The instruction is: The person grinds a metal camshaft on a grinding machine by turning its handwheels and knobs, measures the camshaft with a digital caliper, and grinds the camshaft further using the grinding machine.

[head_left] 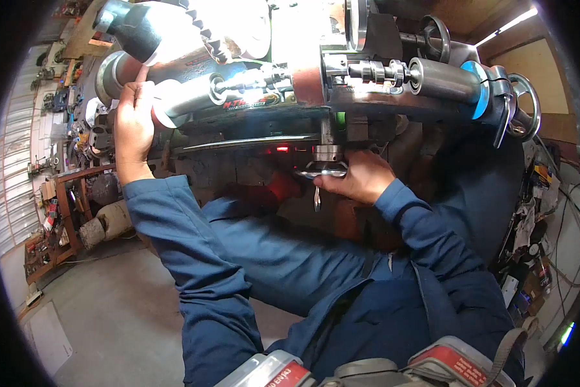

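Note:
A long metal shaft with lobes lies across the machine, between a cylindrical holder on the left and another cylinder on the right. My left hand is raised at the left end, its fingers against the left holder, one finger pointing up. Under the middle of the machine my right hand is closed round the rim of a small metal handwheel, which has a short handle hanging below it.
A dark lamp hangs at the upper left in strong glare. Another handwheel and a clamp lever are at the right end. Shelves of tools line the left wall. A respirator shows at the bottom edge.

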